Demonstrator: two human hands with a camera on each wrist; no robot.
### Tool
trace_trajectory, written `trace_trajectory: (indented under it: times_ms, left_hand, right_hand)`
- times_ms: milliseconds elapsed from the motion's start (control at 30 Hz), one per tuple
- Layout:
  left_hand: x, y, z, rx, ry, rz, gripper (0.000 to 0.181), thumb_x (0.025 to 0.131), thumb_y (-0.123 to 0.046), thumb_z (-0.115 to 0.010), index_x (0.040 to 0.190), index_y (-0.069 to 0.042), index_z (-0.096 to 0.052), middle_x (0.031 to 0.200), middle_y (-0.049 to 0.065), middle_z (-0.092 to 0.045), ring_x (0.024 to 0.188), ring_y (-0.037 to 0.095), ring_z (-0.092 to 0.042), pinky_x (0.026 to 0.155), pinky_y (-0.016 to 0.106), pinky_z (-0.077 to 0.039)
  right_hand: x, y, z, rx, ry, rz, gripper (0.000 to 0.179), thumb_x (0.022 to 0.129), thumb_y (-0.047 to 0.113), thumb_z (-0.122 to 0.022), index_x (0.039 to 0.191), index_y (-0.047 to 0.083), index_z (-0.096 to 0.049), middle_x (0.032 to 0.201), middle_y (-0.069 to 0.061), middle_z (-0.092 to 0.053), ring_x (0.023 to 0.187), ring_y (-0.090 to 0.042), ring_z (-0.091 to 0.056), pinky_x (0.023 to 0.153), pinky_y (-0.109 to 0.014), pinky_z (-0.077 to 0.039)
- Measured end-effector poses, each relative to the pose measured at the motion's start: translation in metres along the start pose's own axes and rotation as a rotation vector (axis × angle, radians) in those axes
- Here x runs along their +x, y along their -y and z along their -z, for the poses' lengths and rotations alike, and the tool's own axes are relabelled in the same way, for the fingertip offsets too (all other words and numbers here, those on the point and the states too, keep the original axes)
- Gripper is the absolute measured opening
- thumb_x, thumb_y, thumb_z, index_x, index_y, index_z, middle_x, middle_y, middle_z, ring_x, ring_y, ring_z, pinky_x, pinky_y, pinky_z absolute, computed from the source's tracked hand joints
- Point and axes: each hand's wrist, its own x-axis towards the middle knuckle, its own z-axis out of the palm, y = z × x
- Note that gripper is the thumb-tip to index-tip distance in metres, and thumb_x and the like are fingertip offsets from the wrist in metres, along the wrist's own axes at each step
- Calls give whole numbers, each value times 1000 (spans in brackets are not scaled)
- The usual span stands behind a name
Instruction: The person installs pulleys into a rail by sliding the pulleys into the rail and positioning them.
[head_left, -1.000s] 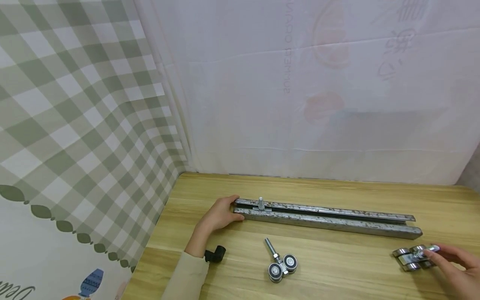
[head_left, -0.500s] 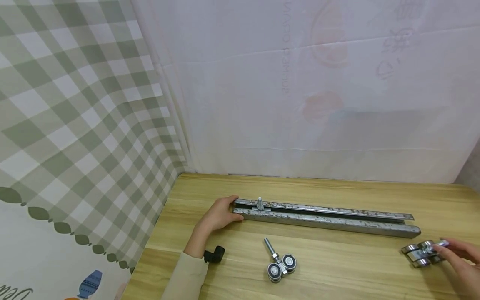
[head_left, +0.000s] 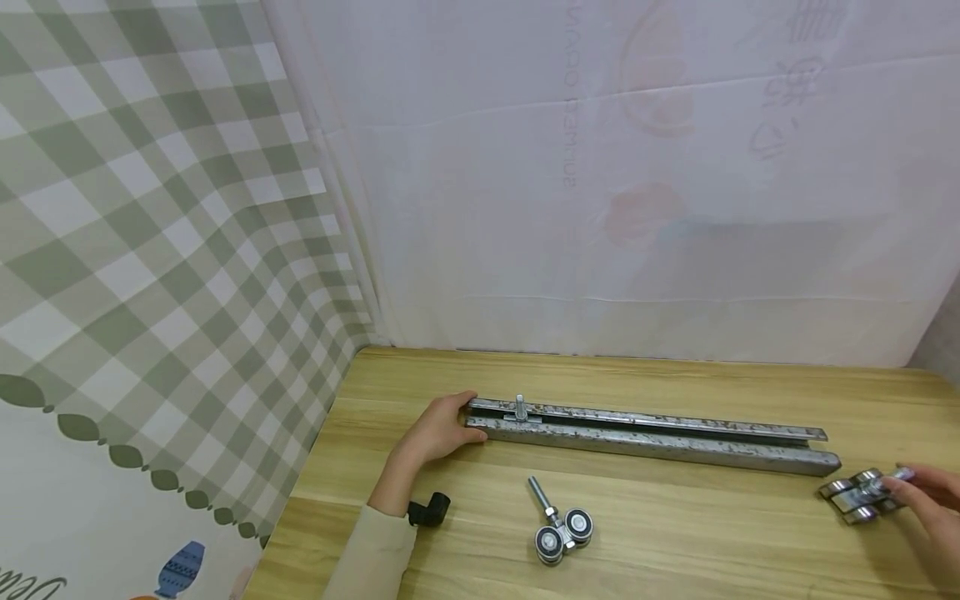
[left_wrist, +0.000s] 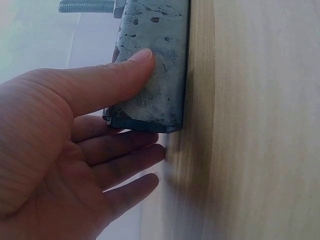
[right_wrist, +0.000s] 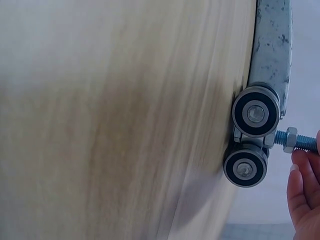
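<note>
A long steel channel rail (head_left: 660, 448) with a worn, spotted surface lies slot-up on the table. My left hand (head_left: 438, 429) grips its left end, thumb (left_wrist: 117, 82) on the near side wall and other fingers around the far side and end. Just inside that end, a fitting with an upright threaded bolt (head_left: 521, 407) sits in the slot. Off the rail's right end, my right hand (head_left: 930, 510) pinches the bolt of a roller trolley (head_left: 855, 498). In the right wrist view, the trolley's wheels (right_wrist: 255, 114) overlap the rail's end, bolt pointing away from the table.
A second roller trolley (head_left: 564, 535) lies on the wooden table (head_left: 675, 533) in front of the rail, its bolt pointing back and left. A black strap with a block (head_left: 430, 509) is on the left wrist. White cloth (head_left: 487, 208) hangs behind, checked cloth (head_left: 187, 250) at the left.
My right hand has moved right with the roller trolley, and slightly toward the back. The left hand and the rail have stayed in place.
</note>
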Motion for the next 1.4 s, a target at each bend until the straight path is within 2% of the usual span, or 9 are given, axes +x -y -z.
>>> trace_trajectory:
  times_ms: [167, 367, 467, 733, 967, 1033, 1133, 1200, 1400]
  left_hand:
    - [0, -1, 0, -4, 2, -2, 78, 94, -28, -82, 158, -4, -45, 156, 16, -51, 145, 33, -47, 114, 50, -44]
    - [0, -2, 1, -10, 4, -9, 77, 93, -27, -83, 157, -4, -47, 154, 17, -53, 143, 33, -49, 114, 51, -45]
    - [0, -2, 1, -17, 2, -14, 76, 93, -27, -83, 156, -4, -48, 153, 17, -53, 142, 33, -49, 114, 50, -45]
    - [0, -2, 2, -12, -1, -13, 76, 93, -27, -84, 156, -3, -48, 153, 18, -54, 142, 34, -50, 113, 51, -45]
    - [1, -1, 1, -18, -4, -16, 76, 92, -27, -84, 155, -4, -49, 151, 17, -55, 140, 32, -51, 112, 50, -46]
    - [1, 0, 1, -19, -5, -18, 76, 92, -26, -84, 155, -3, -49, 151, 17, -55, 140, 32, -51, 112, 50, -46]
    - [1, 0, 2, -20, -5, -21, 76, 92, -26, -84, 155, -3, -49, 151, 17, -55, 140, 32, -51, 112, 50, -46]
    - [1, 0, 1, -18, -2, -20, 76, 92, -26, -84, 155, -3, -49, 152, 17, -55, 141, 33, -51, 113, 50, -46]
    - [0, -1, 2, -9, 3, -17, 76, 93, -27, -83, 156, -3, -48, 153, 18, -54, 142, 33, -49, 114, 51, -45]
  right_hand:
    - [10, -18, 5, 33, -10, -30, 46, 102, 1, -67, 95, 46, -70, 81, 36, -64, 72, 19, -55, 70, 4, -39]
    - [18, -37, 5, -143, -94, -39, 53, 101, -8, -63, 100, 45, -64, 87, 37, -58, 79, 18, -52, 76, 4, -37]
    - [23, -42, 7, -215, -94, -44, 56, 101, -10, -61, 102, 46, -61, 91, 38, -55, 83, 18, -50, 78, 4, -35]
    - [35, -49, 12, -88, -32, -88, 46, 105, -4, -56, 98, 42, -62, 90, 34, -59, 82, 17, -53, 76, 4, -37]
    - [46, -53, 9, -107, -97, -143, 45, 103, -7, -58, 93, 37, -64, 89, 32, -58, 83, 16, -53, 78, 3, -37]
    - [49, -52, 8, -117, -114, -186, 46, 101, -5, -61, 91, 40, -64, 86, 34, -59, 80, 17, -53, 76, 4, -37]
    - [53, -48, 5, -52, -123, -254, 48, 100, -4, -63, 88, 43, -66, 80, 35, -61, 74, 17, -53, 70, 3, -37]
    - [53, -41, 3, -35, -129, -261, 50, 99, -2, -63, 85, 46, -65, 76, 37, -60, 70, 18, -52, 66, 2, -36]
    - [48, 3, -7, -40, -97, -270, 61, 97, -6, -60, 81, 52, -61, 71, 42, -56, 66, 22, -48, 62, 3, -34]
